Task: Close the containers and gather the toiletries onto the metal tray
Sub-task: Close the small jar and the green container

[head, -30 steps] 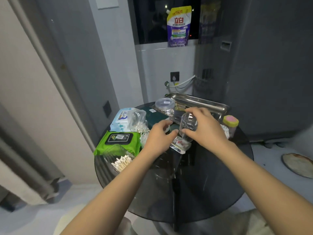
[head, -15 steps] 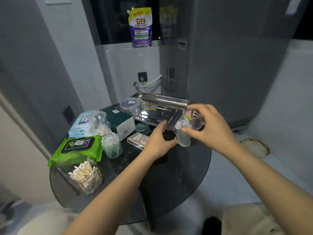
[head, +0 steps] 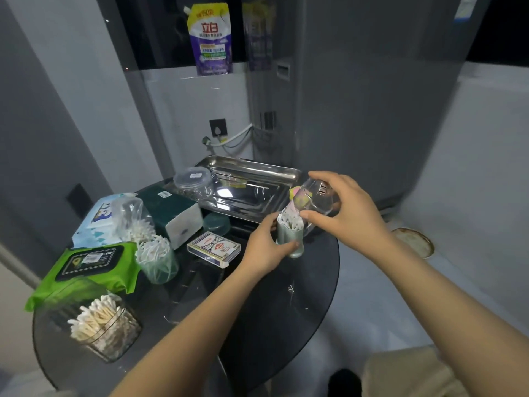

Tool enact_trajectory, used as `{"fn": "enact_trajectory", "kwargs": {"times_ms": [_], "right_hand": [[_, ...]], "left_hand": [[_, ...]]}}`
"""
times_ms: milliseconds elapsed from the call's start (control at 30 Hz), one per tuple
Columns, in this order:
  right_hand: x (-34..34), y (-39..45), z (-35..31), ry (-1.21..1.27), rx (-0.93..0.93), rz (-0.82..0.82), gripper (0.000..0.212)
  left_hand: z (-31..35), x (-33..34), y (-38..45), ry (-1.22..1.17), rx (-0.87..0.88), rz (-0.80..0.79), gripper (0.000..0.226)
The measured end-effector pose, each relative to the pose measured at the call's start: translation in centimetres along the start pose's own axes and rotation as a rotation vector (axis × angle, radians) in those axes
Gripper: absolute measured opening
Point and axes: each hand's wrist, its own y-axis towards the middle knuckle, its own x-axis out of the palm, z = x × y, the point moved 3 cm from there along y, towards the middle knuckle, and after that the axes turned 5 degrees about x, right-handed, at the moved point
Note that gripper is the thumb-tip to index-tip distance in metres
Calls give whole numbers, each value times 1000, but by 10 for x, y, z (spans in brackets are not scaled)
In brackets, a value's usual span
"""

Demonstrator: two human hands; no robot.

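Clear jar of cotton swabs (head: 107,328) stood nearest on the dark glass worktop (head: 257,305). Left hand (head: 264,247) gripped a swab-filled cup (head: 289,234); right hand (head: 346,210) held its transparent cover (head: 313,199) tilted above. Metal tray (head: 249,190) lay behind.

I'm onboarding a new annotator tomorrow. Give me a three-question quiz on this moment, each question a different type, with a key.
1. True or false: the metal tray already holds the green wipes pack.
2. Multiple choice: the left hand grips
A. the playing card box
B. a small container of cotton swabs
C. the lidded clear jar
3. Fill in: the right hand holds a clear ____, tilted over the swabs.

Key: 1 false, the pack lies on the glass table; 2 B; 3 cap.
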Motion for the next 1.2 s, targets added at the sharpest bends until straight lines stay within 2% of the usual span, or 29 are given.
{"fn": "enact_trajectory", "kwargs": {"times_ms": [233, 433, 633, 700, 867, 967, 1100, 1200], "right_hand": [[23, 10, -7, -51, -1, -135, 70], [34, 18, -9, -128, 15, -190, 72], [49, 22, -1, -237, 57, -372, 77], [51, 22, 2, -251, 79, -425, 75], [50, 24, 6, -257, 95, -472, 52], [51, 22, 6, -228, 125, -472, 52], [53, 15, 9, -135, 309, -530, 62], [55, 7, 10, 53, 529, -637, 55]], "left_hand": [[-6, -6, -12, -26, 30, -47, 62], [-11, -6, -13, -68, 16, -48, 75], [-14, -4, -13, -113, 1, -93, 97], [-13, -4, -14, -120, 3, -88, 93], [-14, 0, -13, -114, -5, -101, 69], [-11, 4, -11, -75, -9, -54, 62], [-6, 3, -11, -50, -10, -19, 55], [-8, 2, -13, -75, -14, 1, 55]]}}
